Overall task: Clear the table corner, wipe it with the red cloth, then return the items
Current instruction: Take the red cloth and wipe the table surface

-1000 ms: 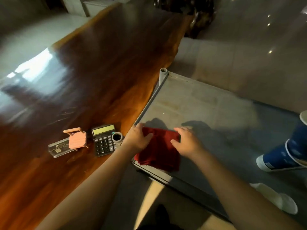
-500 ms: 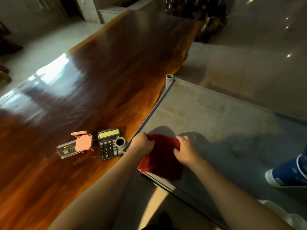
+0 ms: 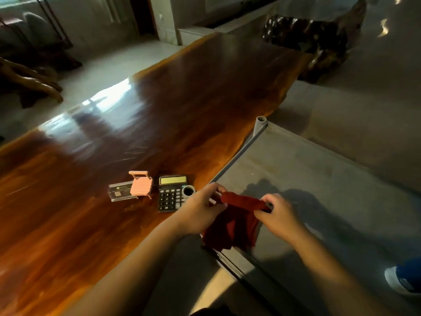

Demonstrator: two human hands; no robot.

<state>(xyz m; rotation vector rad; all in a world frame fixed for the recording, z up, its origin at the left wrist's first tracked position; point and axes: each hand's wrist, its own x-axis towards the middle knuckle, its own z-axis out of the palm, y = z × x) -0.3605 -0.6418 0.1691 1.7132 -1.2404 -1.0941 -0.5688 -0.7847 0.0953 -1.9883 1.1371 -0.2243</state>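
The red cloth (image 3: 234, 222) hangs between my two hands above the near corner of the grey shelf top (image 3: 296, 179). My left hand (image 3: 200, 210) pinches its left upper edge and my right hand (image 3: 278, 215) pinches its right upper edge. On the glossy wooden table (image 3: 114, 179) to the left lie a black calculator (image 3: 170, 192), a small grey ring-shaped roll (image 3: 188, 191) touching it, a pink miniature chair (image 3: 140, 184) and a clear plastic card box (image 3: 119, 191) behind the chair.
The grey shelf has a corner post (image 3: 261, 124) at its far left corner and butts against the table edge. A blue shoe with a white sole (image 3: 405, 279) shows at the lower right. Dark carved wood furniture (image 3: 314, 39) stands beyond the table's far end.
The cloth lay flat on the shelf corner under both hands; now both hands have lifted it by its upper edge so it hangs. The view has tilted up.
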